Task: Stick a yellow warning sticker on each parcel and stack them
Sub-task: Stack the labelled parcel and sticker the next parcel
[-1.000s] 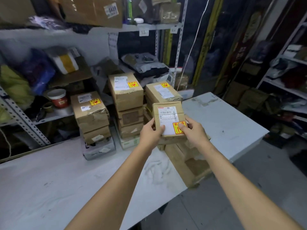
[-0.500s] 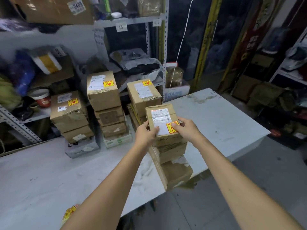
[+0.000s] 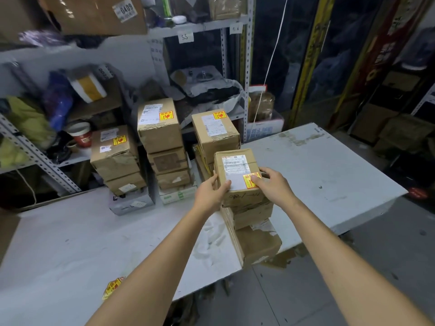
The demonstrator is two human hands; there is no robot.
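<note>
Step in hand: as I read it, seating the labelled top parcel (image 3: 237,165) on the stack (image 3: 253,216) at the desk's (image 3: 329,165) near edge and rubbing its sticker flat.
Top parcel: upright, label side up, on or just about on the two cartons below. I can't tell if its full weight is down.
Yellow warning sticker (image 3: 249,182): on the top face, at the near right corner of the white shipping label and overlapping it.
Left hand (image 3: 210,192): wrapped round the near left corner, thumb on top, gripping the box.
Right hand (image 3: 274,187): fingers curled round the right side, thumb pressing on the sticker.
Doing it well: keep the left hand bracing while the right thumb sweeps outward across the sticker, so the edges bond and no corner lifts. Then square the box to the carton beneath before letting go.
Risk: the bottom carton (image 3: 259,248) looks torn and juts past the desk's edge, so a hard downward press could tip the pile toward the floor. Press gently, or nudge the pile inward first.
Other stacks: three (image 3: 160,130), further back on the desk, each with a yellow sticker on its top box.
Spare stickers (image 3: 113,285): lying on the near left of the desk, well apart from the hands.
</note>
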